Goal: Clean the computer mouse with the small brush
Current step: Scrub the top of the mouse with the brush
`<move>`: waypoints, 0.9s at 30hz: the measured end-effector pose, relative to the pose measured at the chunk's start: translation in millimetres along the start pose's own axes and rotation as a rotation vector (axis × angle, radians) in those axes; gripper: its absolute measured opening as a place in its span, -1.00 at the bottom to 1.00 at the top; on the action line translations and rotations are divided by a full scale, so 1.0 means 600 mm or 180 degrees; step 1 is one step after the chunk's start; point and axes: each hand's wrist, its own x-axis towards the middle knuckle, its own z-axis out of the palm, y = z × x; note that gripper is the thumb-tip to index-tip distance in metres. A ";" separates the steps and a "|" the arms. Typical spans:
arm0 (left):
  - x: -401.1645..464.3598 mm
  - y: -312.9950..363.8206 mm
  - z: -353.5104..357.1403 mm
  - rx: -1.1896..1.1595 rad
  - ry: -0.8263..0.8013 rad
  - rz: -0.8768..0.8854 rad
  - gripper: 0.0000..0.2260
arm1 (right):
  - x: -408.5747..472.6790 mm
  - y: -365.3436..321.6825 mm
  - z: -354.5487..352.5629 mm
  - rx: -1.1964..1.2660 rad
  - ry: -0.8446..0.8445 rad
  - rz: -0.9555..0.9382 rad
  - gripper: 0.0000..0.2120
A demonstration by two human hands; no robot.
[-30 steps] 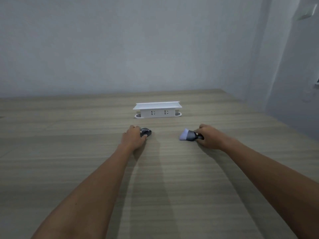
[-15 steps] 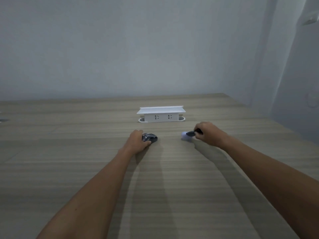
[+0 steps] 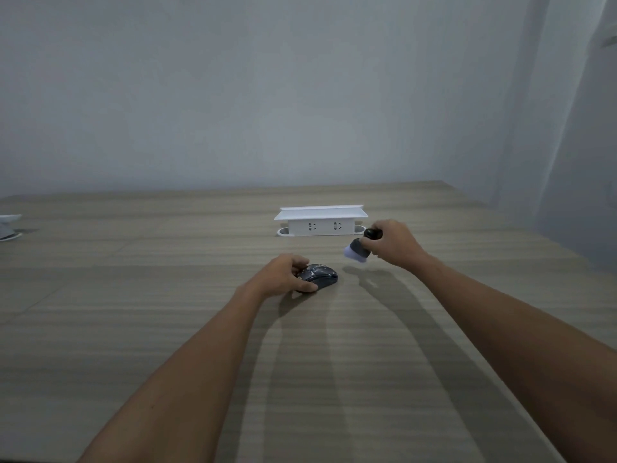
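Observation:
A dark computer mouse [image 3: 320, 275] with pale smudges on its top lies on the wooden table [image 3: 167, 295]. My left hand [image 3: 279, 275] grips its left side, thumb along the near edge. My right hand [image 3: 394, 243] holds a small brush [image 3: 360, 249] by its black handle, lifted a little above the table. The brush's white bristles point down and to the left, to the right of the mouse and apart from it.
A white socket box [image 3: 321, 220] with two outlets stands just behind the hands. A pale object [image 3: 8, 227] lies at the table's far left edge. A wall rises behind the table, and the table's right edge runs diagonally past my right forearm.
My right hand has lifted the brush off the table and turned its bristles down toward the mouse. My left hand keeps its grip on the mouse.

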 end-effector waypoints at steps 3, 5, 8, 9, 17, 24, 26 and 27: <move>-0.002 -0.002 -0.001 -0.0119 -0.0152 0.0147 -0.64 | 0.006 -0.006 0.013 0.0198 0.0009 0.0126 -0.70; -0.003 -0.007 -0.003 -0.0095 -0.0166 0.0102 -0.53 | 0.008 -0.016 0.022 0.0369 -0.0024 0.0254 -0.73; -0.003 -0.014 -0.005 -0.0083 -0.0117 0.0024 -0.51 | 0.014 -0.030 0.036 0.0543 -0.0090 0.0307 -0.76; -0.002 -0.016 -0.005 -0.0080 -0.0078 0.0012 -0.53 | 0.017 -0.033 0.040 0.0595 -0.0105 0.0316 -0.76; 0.005 -0.014 -0.006 -0.0230 -0.0114 -0.0022 -0.61 | 0.039 -0.053 0.071 0.0824 -0.0405 0.0262 -0.80; 0.014 -0.018 -0.012 -0.0466 -0.0344 -0.0018 -0.61 | 0.049 -0.036 0.072 -0.0081 -0.0579 0.0042 -0.63; 0.017 -0.020 -0.013 -0.0446 -0.0376 -0.0008 -0.62 | 0.051 -0.034 0.067 -0.0282 -0.0595 -0.0021 -0.55; 0.019 -0.019 -0.013 -0.0426 -0.0398 0.0005 -0.63 | 0.053 -0.033 0.066 -0.0321 -0.0589 -0.0007 -0.55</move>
